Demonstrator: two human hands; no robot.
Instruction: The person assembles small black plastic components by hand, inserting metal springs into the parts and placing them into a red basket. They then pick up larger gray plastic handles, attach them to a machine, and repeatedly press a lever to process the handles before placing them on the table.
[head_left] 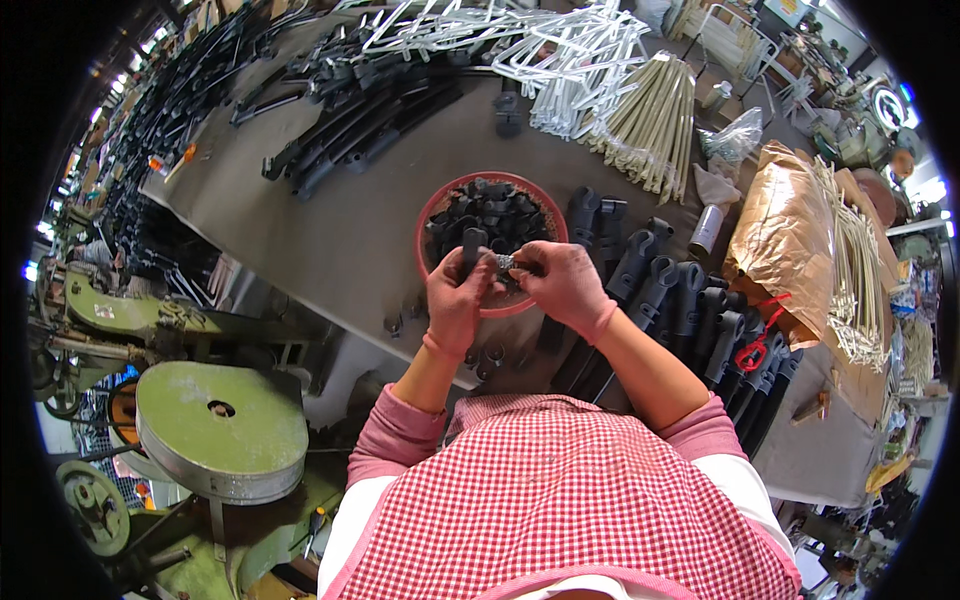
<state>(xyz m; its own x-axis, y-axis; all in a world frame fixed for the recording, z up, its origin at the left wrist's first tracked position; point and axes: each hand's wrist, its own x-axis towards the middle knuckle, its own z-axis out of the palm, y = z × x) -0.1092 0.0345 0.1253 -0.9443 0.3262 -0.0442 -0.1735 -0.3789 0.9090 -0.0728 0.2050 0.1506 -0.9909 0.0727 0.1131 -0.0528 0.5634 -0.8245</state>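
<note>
Both my hands meet over the near side of a red round basin (557,222) filled with small black plastic parts (497,208). My left hand (456,308) is closed, with a black plastic part (473,243) standing up between thumb and fingers. The fingers of my right hand (567,287) pinch a small silvery metal piece (505,262) close to the left fingertips. Whether the metal piece touches the black part is hidden by my fingers. A few small dark rings (494,352) lie on the table near my left wrist.
Black tubes with clamp ends (652,285) lie in a row at my right. Beyond are white metal rods (590,70), beige rods (655,120), a spray can (707,230) and a brown paper package (785,235). Black tubes (370,125) lie far left; a green machine (220,420) stands at left.
</note>
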